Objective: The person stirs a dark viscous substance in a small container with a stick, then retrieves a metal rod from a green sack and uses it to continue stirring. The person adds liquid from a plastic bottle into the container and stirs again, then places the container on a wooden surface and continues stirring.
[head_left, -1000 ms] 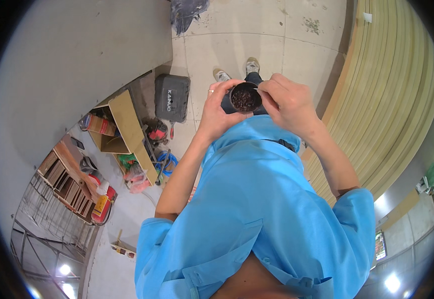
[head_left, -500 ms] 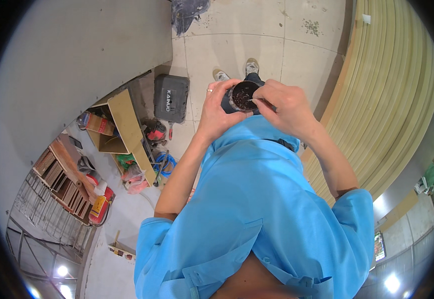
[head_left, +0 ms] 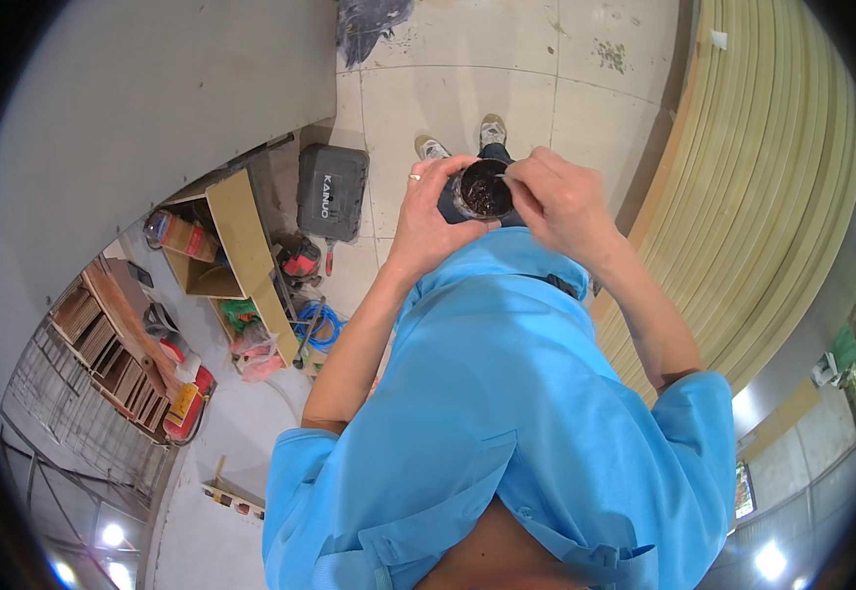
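We look down on a pale tiled floor (head_left: 428,93), with a broad grey panel (head_left: 152,108) filling the upper left and a tall stack of yellowish boards (head_left: 742,197) curving along the right. Between them we see the person's blue shirt (head_left: 516,393), then a wooden box (head_left: 236,236) with an open compartment at the left and, near it on the floor, a black case (head_left: 332,193). In front of the shirt, we find the hands apart, on opposite sides of a round cup (head_left: 483,168): the left hand (head_left: 428,216) clasps its left side between thumb and fingers, while the right hand (head_left: 560,197) pinches a thin, pale utensil (head_left: 501,176) at the right rim. We see dark contents (head_left: 487,197) inside the cup, and a small ring (head_left: 414,177) on a left finger.
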Motion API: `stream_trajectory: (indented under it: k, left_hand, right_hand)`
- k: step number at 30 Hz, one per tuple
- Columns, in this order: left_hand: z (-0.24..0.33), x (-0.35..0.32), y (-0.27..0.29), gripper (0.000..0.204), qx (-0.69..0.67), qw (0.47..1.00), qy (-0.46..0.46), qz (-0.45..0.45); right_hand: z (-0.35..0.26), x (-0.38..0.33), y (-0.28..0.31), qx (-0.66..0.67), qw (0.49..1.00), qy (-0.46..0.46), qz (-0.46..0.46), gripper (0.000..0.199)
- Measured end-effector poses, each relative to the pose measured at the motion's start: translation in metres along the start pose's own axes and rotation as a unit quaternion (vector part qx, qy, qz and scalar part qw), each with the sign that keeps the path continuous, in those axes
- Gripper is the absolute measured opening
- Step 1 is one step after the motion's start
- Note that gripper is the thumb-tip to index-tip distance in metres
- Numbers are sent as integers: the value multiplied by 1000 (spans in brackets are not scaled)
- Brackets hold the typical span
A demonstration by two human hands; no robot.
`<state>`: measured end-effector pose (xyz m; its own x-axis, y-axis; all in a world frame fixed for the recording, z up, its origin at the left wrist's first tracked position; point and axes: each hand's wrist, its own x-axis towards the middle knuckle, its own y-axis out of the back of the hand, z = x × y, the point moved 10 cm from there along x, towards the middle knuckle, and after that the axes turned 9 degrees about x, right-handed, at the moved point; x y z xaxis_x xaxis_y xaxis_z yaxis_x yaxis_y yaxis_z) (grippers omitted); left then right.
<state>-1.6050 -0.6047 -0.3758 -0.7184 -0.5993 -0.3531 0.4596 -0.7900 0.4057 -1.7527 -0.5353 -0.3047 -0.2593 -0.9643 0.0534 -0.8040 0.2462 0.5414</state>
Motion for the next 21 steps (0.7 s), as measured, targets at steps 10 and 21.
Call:
stream_trajectory:
  k: [10,21]
  left_hand:
    - [-5,-10,-1,72,-2,1000,-7,8]
    - [-4,-15,4,69,17,999,-40,11]
  right_hand:
    - [-3,-12,-4,37,999,-11,-19,10]
    - [-10,-12,-9,-47,998,23,-40,12]
